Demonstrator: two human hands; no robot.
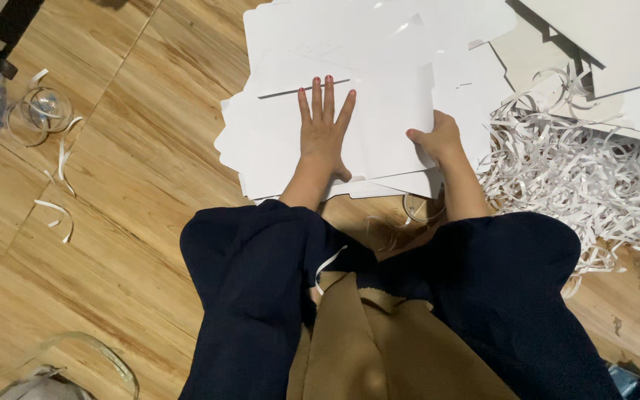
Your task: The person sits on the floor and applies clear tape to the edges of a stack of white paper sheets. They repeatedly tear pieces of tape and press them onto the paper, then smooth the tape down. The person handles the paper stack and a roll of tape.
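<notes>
A stack of flat white die-cut card sheets (275, 141) lies on the wooden floor in front of my knees. My left hand (322, 130) rests flat on the top sheet, fingers straight and slightly apart. My right hand (436, 139) grips the right edge of a white card sheet (398, 111), thumb on top and fingers curled under. Both forearms reach out over my dark blue trousers.
A heap of shredded white paper strips (579, 170) lies to the right. More white boards (601, 37) sit at the top right. Loose plastic strapping loops (42, 111) lie at the left, with another loop (105, 355) at the bottom left. The floor (127, 192) is wooden.
</notes>
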